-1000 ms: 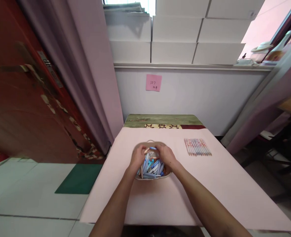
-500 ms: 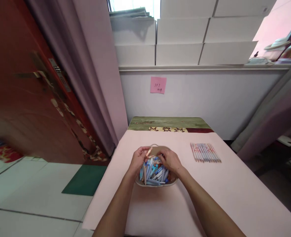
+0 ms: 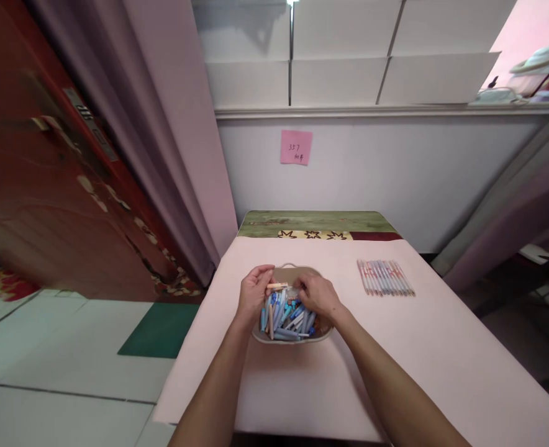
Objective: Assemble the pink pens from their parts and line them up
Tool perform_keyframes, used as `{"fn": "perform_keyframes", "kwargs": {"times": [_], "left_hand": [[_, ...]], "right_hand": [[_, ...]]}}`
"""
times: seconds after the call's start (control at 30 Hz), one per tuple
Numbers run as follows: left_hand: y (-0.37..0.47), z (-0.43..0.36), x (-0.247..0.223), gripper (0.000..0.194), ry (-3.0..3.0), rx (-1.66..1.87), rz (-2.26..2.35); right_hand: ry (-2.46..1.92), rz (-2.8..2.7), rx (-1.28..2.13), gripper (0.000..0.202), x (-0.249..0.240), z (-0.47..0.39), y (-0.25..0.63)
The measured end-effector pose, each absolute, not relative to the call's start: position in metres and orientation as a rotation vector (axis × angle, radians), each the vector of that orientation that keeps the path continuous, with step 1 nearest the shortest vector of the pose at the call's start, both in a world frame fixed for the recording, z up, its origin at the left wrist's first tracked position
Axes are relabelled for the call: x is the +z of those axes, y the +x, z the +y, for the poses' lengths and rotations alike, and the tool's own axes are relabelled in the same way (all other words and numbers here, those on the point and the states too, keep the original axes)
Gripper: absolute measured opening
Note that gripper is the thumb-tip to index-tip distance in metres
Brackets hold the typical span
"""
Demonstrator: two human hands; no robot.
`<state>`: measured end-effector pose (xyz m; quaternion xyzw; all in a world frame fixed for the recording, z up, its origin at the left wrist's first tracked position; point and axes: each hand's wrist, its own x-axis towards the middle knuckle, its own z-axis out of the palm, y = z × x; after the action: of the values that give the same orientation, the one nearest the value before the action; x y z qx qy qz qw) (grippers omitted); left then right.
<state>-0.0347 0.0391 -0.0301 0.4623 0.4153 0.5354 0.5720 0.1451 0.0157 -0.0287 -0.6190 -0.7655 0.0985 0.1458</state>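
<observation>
A beige bin (image 3: 297,343) stands on the table, filled with blue, white and tan pen parts (image 3: 284,313). Over its left rim, my left hand (image 3: 254,290) pinches a short orange pen part (image 3: 277,285), held nearly level. My right hand (image 3: 318,294) is over the right side, fingertips closed together. Beside those fingertips shows a pale translucent piece (image 3: 292,290); whether the fingers grip it is hard to make out. To the right of the bin, a row of slim pens (image 3: 385,277) with clear barrels and reddish markings lies side by side.
The table (image 3: 437,360) has a pale pink cover, with a green patterned strip (image 3: 312,220) bare at the back. A white wall with a pink note (image 3: 296,148) rises behind. On the left are a purple curtain (image 3: 163,136) and a red door (image 3: 32,186).
The orange pen part in my left hand has turned from slanted to nearly level. My right hand stays over the bin, its fingers slightly shifted. The view has tilted down a little.
</observation>
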Motion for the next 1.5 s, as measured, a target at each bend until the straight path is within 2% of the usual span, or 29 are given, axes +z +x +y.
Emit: {"fn": "perform_keyframes", "kwargs": {"times": [0.27,0.5,0.67,0.83,0.9,1.03,1.3,1.5], "left_hand": [[-0.036,0.037,-0.026,0.038,1.071,1.233,0.982],[-0.032,0.039,-0.032,0.032,1.067,1.18,1.038],[-0.024,0.019,-0.004,0.033,1.046,1.156,0.992],[-0.031,-0.018,0.017,0.028,0.525,1.545,0.932],[-0.037,-0.026,0.015,0.027,0.308,1.564,0.909],[-0.044,-0.029,0.009,0.038,0.069,1.457,0.857],[-0.024,-0.019,-0.001,0.035,0.104,1.424,0.772],[-0.009,-0.002,-0.018,0.04,0.054,1.332,0.711]], "right_hand": [[-1.806,-2.297,0.281,0.026,-0.029,0.013,0.143],[-1.78,-2.344,0.325,0.026,-0.008,0.031,0.13],[-1.811,-2.328,0.351,0.029,-0.006,0.045,0.127],[-1.874,-2.324,0.34,0.031,-0.018,0.044,0.134],[-1.856,-2.36,0.337,0.029,-0.022,0.042,0.135],[-1.818,-2.455,0.316,0.032,-0.027,0.039,0.133],[-1.946,-2.506,0.278,0.027,-0.033,0.034,0.133],[-1.899,-2.539,0.315,0.021,-0.023,0.029,0.139]]}}
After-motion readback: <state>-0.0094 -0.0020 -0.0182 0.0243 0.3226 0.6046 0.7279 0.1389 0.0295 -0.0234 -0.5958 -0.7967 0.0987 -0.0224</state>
